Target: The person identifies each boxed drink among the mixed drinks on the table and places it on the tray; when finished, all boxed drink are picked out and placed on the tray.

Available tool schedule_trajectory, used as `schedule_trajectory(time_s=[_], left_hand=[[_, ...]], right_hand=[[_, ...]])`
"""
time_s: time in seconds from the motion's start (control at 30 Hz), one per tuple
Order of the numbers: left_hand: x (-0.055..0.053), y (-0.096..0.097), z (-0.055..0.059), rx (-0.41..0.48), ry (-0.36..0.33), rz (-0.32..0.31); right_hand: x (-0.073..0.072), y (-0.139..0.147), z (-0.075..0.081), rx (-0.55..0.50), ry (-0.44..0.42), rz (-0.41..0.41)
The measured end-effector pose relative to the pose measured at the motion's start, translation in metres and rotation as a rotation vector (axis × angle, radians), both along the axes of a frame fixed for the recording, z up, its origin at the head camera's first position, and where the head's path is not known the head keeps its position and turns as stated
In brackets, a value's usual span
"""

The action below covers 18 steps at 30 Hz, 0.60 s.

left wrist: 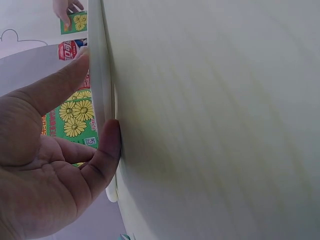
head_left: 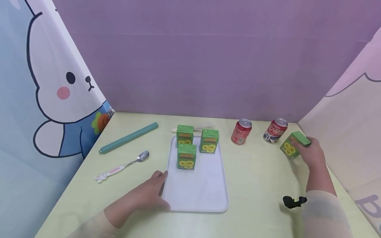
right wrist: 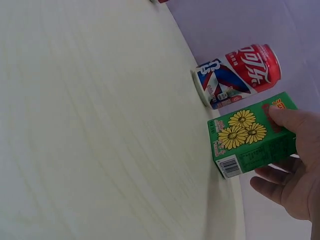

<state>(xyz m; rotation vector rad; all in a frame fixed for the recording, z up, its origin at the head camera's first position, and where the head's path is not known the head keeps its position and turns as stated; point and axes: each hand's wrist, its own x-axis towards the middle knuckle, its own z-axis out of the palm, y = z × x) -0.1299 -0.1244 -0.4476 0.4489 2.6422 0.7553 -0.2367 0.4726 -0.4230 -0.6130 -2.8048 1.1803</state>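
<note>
My left hand (head_left: 150, 193) grips the left rim of a white tray (head_left: 205, 191) near its front corner; in the left wrist view the thumb and a curled finger meet the rim. Three green drink cartons (head_left: 187, 158) with yellow flowers stand upright toward the tray's back half. At the far right my right hand (head_left: 312, 153) holds a fourth such carton (right wrist: 250, 135) by its upper end, thumb on the flowered face. That carton leans, and whether its base touches the table I cannot tell. A red and blue soda can (right wrist: 237, 75) stands just beside it.
Another red can (head_left: 241, 131) stands at the back, right of the tray. Behind the cartons lies a whisk (head_left: 205, 127). On the left are a teal rod (head_left: 129, 138) and a spoon with a rabbit handle (head_left: 119, 168). Cloth walls border the table's back and sides.
</note>
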Motion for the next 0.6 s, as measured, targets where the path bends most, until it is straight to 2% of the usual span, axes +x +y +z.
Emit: schedule_trajectory(time_s=[0.4,0.6], left_hand=[[0.0015,0.0014,0.0058,0.002,-0.003,0.001],[0.0014,0.0012,0.0063,0.005,0.000,0.001]], right_hand=[[0.0006,-0.0002,0.0005,0.048,0.001,-0.005],[0.0021,-0.0062,0.0017,0.054,0.031,0.009]])
